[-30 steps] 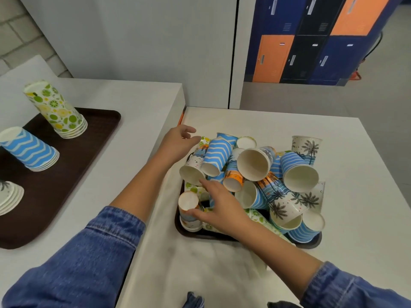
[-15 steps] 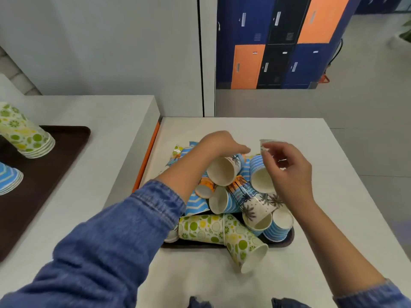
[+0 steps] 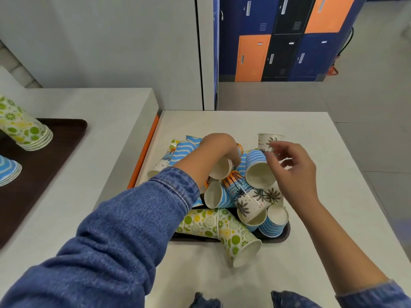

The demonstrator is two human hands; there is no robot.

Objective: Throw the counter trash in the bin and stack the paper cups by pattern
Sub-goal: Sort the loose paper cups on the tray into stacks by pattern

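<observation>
A dark tray (image 3: 287,236) on the white table holds a jumbled pile of paper cups. My left hand (image 3: 219,152) reaches over the pile, its fingers curled around a lying cup (image 3: 220,169) whose white mouth faces me. My right hand (image 3: 293,172) hovers at the pile's right with fingers apart, its fingertips beside a blue-striped cup (image 3: 255,167) and an upright palm-tree cup (image 3: 268,141). Two lime-patterned cups (image 3: 239,240) lie nested at the tray's front edge, one hanging over it. An orange-and-blue cup (image 3: 235,183) lies mid-pile.
On the left counter a brown tray (image 3: 55,152) carries a stack of lime-patterned cups (image 3: 24,130) and a stack of blue wavy cups (image 3: 6,172). An orange strip (image 3: 144,152) marks the gap between counter and table. Lockers stand at the back right.
Both hands have moved from the pile's left front to its back. The left hand has closed over a cup. The lime cups now lie tipped over the tray's front edge.
</observation>
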